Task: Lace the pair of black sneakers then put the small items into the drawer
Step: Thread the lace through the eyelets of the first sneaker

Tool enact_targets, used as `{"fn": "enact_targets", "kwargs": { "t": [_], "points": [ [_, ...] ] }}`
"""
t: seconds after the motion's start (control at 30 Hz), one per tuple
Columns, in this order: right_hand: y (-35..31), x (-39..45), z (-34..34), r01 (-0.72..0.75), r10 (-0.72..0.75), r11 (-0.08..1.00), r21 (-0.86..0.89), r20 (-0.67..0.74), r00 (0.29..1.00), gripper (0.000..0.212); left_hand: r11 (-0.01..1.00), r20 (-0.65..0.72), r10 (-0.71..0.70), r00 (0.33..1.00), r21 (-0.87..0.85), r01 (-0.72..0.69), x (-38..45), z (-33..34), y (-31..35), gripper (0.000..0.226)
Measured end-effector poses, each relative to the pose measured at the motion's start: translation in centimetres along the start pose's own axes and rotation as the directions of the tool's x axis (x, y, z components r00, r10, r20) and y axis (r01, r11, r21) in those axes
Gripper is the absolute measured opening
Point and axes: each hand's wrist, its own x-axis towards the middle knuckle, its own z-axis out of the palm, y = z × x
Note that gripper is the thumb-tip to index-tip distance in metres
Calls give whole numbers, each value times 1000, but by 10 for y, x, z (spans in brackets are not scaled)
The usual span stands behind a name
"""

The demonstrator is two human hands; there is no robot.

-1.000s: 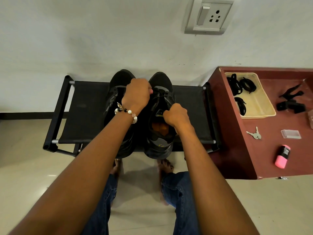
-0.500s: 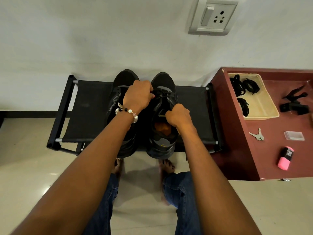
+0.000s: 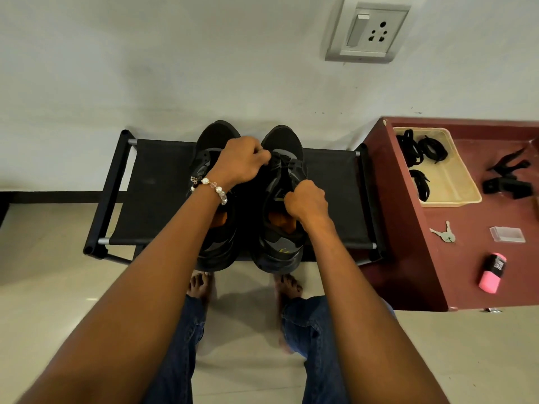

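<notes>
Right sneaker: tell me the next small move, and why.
Probably draw the lace snug: both the left hand and the right hand are curled at the upper of the right sneaker, seemingly pinching lace; the lace itself is hidden.

Left hand, right hand clenched.

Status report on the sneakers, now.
Left hand and right hand both pinching at the right sneaker on the black rack. Left sneaker untouched beside it. Lacing unfinished. Nothing in the way.
</notes>
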Motion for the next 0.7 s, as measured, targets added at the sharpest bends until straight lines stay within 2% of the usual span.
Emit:
{"fn": "enact_targets", "kwargs": {
  "t": [0.1, 0.2, 0.3, 0.33, 0.43, 0.47, 0.53, 0.6, 0.67, 0.7],
  "points": [
    [0, 7, 6, -7, 6, 999, -44, -25, 1000, 18, 989, 32, -51, 998, -140, 55, -1, -2, 1, 28],
    [0, 12, 10, -29, 28, 997, -72, -19, 999, 39, 957, -13, -96, 995, -277, 89, 0, -2, -1, 22],
    [4, 11, 8, -29, 29, 1000, -3, -23, 999, 30, 850, -69, -138, 988, -521, 82, -2, -10, 1, 10],
    [4, 13, 6, -28, 28, 998, 48, -3, 1000, 37, 814, -85, -138, 987, -577, 64, -5, -15, 6, 7],
    [4, 16, -9, 24, -39, 981, 191, 73, 997, 94, 764, -125, -117, 985, -645, 9, -15, -35, 27, 9],
    [5, 20, -14, 93, -108, 969, 229, 52, 993, 95, 738, -120, -107, 987, -674, -2, -19, -42, 35, 11],
    [-1, 12, -30, 263, -265, 893, 366, -45, 963, 60, 654, -69, -86, 994, -756, 4, -25, -53, 48, 13],
    [-12, -2, -44, 365, -377, 735, 572, -104, 921, 22, 546, 7, -84, 996, -836, 52, -31, -57, 57, 15],
    [-20, -15, -48, 361, -503, 566, 741, -36, 864, 10, 406, 75, -85, 994, -908, 103, -33, -56, 65, 17],
    [-23, -21, -47, 342, -548, 526, 779, 2, 837, 11, 330, 108, -80, 991, -935, 129, -34, -55, 67, 18]
  ]
}}
